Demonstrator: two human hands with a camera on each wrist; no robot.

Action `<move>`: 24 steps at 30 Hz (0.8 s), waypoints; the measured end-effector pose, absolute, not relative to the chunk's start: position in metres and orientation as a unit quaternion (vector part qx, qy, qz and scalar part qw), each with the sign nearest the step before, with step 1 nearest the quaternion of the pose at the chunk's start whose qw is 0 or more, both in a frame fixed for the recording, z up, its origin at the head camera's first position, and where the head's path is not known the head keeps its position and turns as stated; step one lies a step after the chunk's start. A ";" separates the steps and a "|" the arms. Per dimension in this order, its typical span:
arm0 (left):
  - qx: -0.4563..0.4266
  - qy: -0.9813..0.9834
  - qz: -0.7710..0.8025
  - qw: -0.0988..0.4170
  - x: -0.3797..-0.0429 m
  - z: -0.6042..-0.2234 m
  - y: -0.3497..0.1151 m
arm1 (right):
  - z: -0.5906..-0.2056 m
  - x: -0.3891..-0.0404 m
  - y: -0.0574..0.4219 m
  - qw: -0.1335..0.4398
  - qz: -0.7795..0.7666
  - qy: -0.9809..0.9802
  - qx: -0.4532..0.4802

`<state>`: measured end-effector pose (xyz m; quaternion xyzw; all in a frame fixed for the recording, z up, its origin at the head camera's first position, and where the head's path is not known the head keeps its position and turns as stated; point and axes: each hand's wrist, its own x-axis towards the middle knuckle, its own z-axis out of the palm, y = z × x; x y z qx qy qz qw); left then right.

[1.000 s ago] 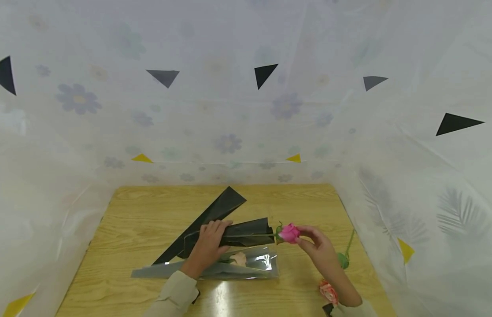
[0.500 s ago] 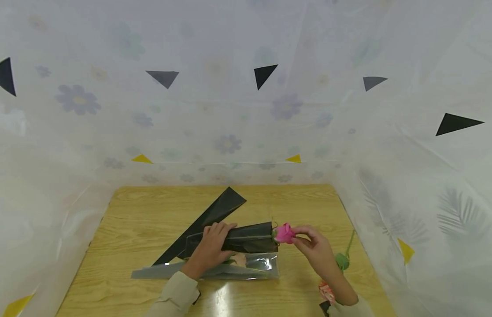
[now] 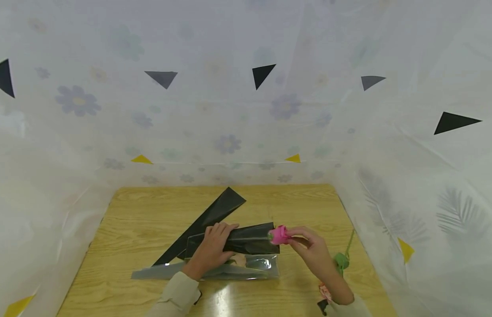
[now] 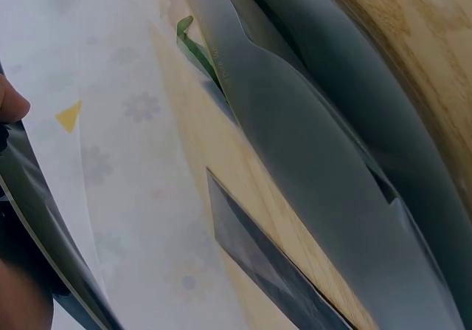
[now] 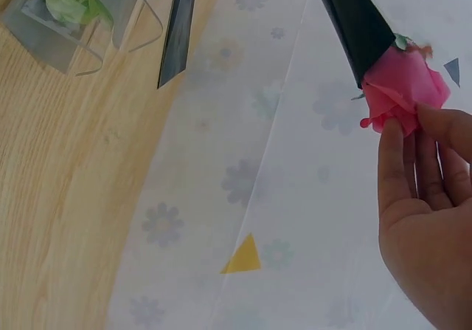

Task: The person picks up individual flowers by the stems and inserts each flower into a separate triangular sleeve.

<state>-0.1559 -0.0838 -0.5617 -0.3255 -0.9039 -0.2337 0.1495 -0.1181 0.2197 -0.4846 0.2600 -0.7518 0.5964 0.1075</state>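
Observation:
Under my left hand [image 3: 214, 246] is a black flower sleeve [image 3: 249, 237], gripped near its middle with the mouth facing right. My right hand [image 3: 315, 255] pinches the head of a pink rose [image 3: 278, 235] between thumb and fingers. In the right wrist view the rose [image 5: 404, 90] sits at the mouth of the black sleeve [image 5: 358, 31], its stem hidden. The left wrist view shows a fingertip [image 4: 11, 102] of the left hand on the edge of the black sleeve [image 4: 44, 219]. Directly in front lies a clear-and-grey sleeve [image 3: 257, 264] with a pale rose [image 3: 239, 259] inside.
A second black sleeve [image 3: 218, 209] lies slantwise behind the left hand. At the right, beside the right forearm, are a coral flower [image 3: 324, 291] and a green flower head with stem [image 3: 342, 260]. White patterned sheeting [image 3: 230, 110] surrounds the wooden table [image 3: 142, 220].
The pink rose has moved left to the black sleeve's mouth, and its stem, earlier visible along the sleeve, is now out of sight. The sleeve's mouth has shifted slightly right and nearer.

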 end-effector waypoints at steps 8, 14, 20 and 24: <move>-0.326 -0.903 -0.235 0.152 -0.156 -0.564 -0.083 | -0.467 -0.113 0.205 0.121 0.580 -0.759 0.269; -0.326 -0.901 -0.238 0.159 -0.156 -0.564 -0.084 | -0.465 -0.112 0.198 0.115 0.574 -0.769 0.259; -0.323 -0.905 -0.234 0.147 -0.155 -0.560 -0.083 | -0.465 -0.112 0.190 0.121 0.560 -0.780 0.253; -0.322 -0.905 -0.231 0.153 -0.154 -0.559 -0.083 | -0.463 -0.110 0.185 0.127 0.538 -0.797 0.243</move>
